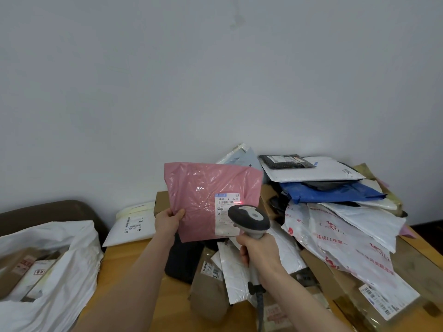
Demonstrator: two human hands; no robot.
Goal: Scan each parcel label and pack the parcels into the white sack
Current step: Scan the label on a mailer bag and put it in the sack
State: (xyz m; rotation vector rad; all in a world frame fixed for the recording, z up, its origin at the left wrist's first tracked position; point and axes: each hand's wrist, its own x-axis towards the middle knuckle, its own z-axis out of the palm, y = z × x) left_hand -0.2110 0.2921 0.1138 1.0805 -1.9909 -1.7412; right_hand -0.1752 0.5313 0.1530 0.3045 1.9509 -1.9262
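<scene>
Off the table's [134, 271] left edge we see the white sack [60, 271], mouth open, w/ cardboard boxes inside; at the table's far-left corner a white padded mailer [134, 226] lies flat, label up; next, our left hand [169, 222] pinches the pink parcel [206, 188] by its lower-left edge, thumb on the front, holding it upright above the table's middle; its label [227, 213] sits at the parcel's lower right, facing us, w/ a red scan line across the barcode; the grey & white scanner [250, 218] has its head just in front of the label; our right hand [260, 255] is wrapped round the scanner's handle, cable trailing toward the near edge; below the pink parcel a black bag [182, 259] & brown parcels lie on the table; the table's right half carries a heaped pile: white bags w/ red print [335, 238], a blue bag [330, 191] higher up.
</scene>
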